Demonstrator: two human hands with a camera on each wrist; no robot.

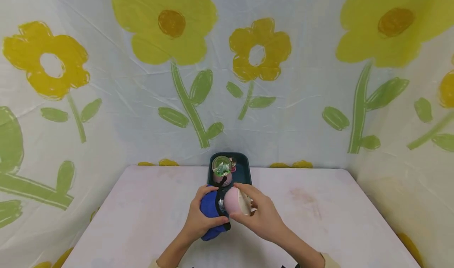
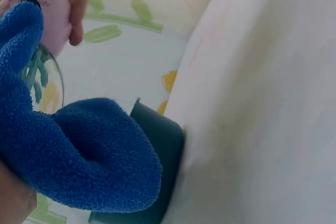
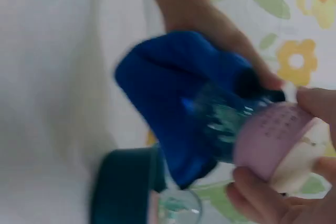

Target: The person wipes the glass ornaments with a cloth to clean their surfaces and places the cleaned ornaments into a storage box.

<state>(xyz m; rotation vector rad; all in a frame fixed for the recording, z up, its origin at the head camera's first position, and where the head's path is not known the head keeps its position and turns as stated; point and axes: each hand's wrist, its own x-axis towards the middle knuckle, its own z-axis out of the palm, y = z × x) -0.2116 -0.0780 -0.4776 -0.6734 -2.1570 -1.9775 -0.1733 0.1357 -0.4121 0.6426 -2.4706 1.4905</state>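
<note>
A snow globe with a pink base (image 1: 233, 201) is held on its side above the table, between both hands. My right hand (image 1: 263, 212) grips the base, fingers and thumb around its rim. A blue towel (image 1: 210, 205) with black edging lies wrapped around the clear glass dome (image 3: 224, 121), and my left hand (image 1: 199, 217) holds it there from the left. In the left wrist view, the fuzzy towel (image 2: 105, 156) hangs in a fold below the globe, with teal shapes visible inside the dome.
Behind the hands, a dark teal tray (image 1: 244, 174) stands at the back of the white table (image 1: 298, 205). It holds a second snow globe (image 1: 222, 168) with a pink base and a small shiny pink item (image 1: 233, 164). A flower-printed sheet (image 1: 301, 102) hangs behind.
</note>
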